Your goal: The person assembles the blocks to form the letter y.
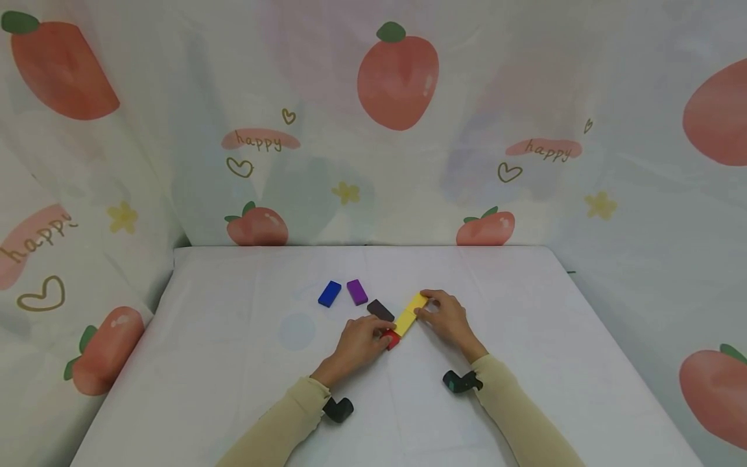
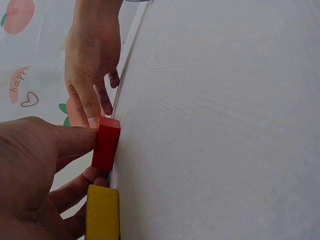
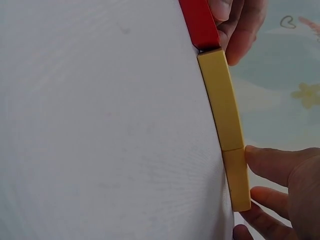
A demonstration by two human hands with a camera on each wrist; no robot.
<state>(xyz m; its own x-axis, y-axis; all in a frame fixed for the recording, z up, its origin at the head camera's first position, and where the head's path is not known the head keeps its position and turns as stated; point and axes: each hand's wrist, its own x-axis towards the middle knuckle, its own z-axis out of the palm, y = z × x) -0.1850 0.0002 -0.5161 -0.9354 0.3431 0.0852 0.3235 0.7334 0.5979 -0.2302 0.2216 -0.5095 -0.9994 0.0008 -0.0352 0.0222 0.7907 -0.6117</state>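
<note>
A red block point(image 1: 390, 339) lies against the near end of a slanted row of two yellow blocks point(image 1: 405, 322) on the white table. My left hand point(image 1: 357, 344) holds the red block, its thumb on one face in the left wrist view, where the red block point(image 2: 106, 145) stands near a yellow block point(image 2: 102, 214). At the far end of the row, my right hand point(image 1: 448, 319) grips the farther yellow block point(image 3: 236, 180). In the right wrist view its thumb is by the seam between the two yellow blocks, and a thin dark gap shows beside the red block point(image 3: 201, 25).
A black block point(image 1: 380, 310) lies just left of the row. Farther back to the left are a purple block point(image 1: 357, 292) and a blue block point(image 1: 329, 294). A printed cloth wall point(image 1: 327, 130) rises behind and beside the white table point(image 1: 204, 363).
</note>
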